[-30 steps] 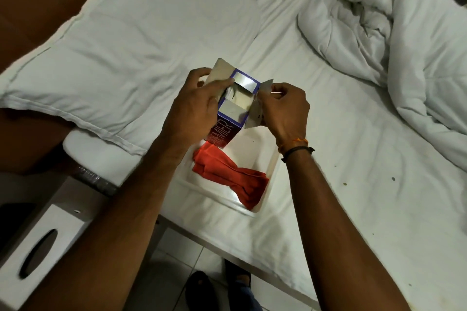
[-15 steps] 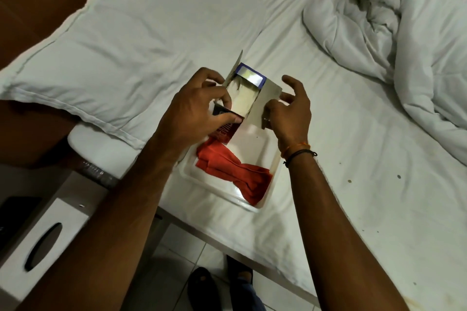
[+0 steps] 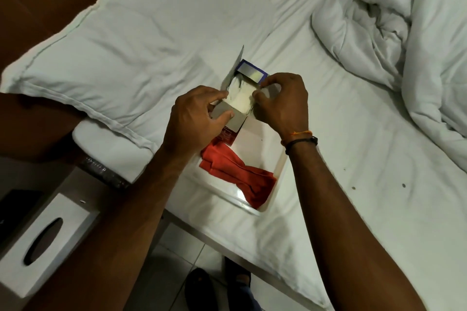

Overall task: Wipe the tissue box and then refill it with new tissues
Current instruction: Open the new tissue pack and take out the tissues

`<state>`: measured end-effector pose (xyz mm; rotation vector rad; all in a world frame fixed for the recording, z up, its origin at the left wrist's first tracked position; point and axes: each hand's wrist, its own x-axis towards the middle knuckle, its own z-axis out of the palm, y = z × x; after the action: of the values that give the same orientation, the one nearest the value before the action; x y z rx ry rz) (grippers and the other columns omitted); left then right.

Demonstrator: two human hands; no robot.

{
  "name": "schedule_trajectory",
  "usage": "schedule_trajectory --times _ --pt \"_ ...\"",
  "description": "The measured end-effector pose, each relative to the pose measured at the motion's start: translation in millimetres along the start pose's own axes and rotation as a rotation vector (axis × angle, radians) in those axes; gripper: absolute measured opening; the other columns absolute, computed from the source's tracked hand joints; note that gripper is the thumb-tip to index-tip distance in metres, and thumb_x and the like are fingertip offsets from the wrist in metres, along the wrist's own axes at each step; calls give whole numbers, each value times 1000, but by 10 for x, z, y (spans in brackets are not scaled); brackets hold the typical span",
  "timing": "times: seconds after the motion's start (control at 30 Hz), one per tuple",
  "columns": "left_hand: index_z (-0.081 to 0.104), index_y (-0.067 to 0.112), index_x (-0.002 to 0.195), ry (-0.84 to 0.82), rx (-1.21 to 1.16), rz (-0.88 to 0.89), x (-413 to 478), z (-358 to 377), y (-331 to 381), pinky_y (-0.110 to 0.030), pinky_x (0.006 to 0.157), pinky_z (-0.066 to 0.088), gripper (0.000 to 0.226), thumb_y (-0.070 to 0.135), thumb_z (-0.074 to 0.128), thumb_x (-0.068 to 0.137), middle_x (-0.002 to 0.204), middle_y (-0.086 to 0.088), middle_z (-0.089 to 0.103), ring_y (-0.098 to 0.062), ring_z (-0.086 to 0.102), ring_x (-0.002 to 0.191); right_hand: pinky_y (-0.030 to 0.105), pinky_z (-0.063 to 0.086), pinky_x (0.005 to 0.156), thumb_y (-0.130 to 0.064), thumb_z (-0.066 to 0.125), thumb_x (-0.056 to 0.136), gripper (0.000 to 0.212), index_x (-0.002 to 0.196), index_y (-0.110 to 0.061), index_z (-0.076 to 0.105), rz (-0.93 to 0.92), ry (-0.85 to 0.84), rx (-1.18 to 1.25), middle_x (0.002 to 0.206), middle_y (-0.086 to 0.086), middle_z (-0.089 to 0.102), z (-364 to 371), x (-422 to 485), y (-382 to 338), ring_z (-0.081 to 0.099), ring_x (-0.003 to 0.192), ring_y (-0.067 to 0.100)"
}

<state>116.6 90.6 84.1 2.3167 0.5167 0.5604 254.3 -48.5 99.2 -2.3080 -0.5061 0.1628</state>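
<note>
- Holding an opened tissue pack [image 3: 233, 118] above a white tray [image 3: 276, 171] near the bed's [image 3: 353, 209] front edge, the left hand [image 3: 194, 118] curls closed around its grey flap.
- The right hand [image 3: 280, 103] pinches the white tissues [image 3: 241, 100] showing at the pack's open end.
- A red cloth [image 3: 237, 174] lies in the tray.
- A white tissue box [image 3: 43, 242] stands off the bed, lower left, beyond a pillow [image 3: 126, 53].
</note>
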Motion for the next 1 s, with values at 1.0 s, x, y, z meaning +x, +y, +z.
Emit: schedule_trajectory --times 1.0 --pt "67 14 130 82 -172 -252 -35 223 246 5 63 44 67 32 92 71 129 -5 69 -14 74 96 33 33 75 -6 57 87 22 103 -8 71 -73 14 -450 103 16 72 -6 240 -198 61 102 41"
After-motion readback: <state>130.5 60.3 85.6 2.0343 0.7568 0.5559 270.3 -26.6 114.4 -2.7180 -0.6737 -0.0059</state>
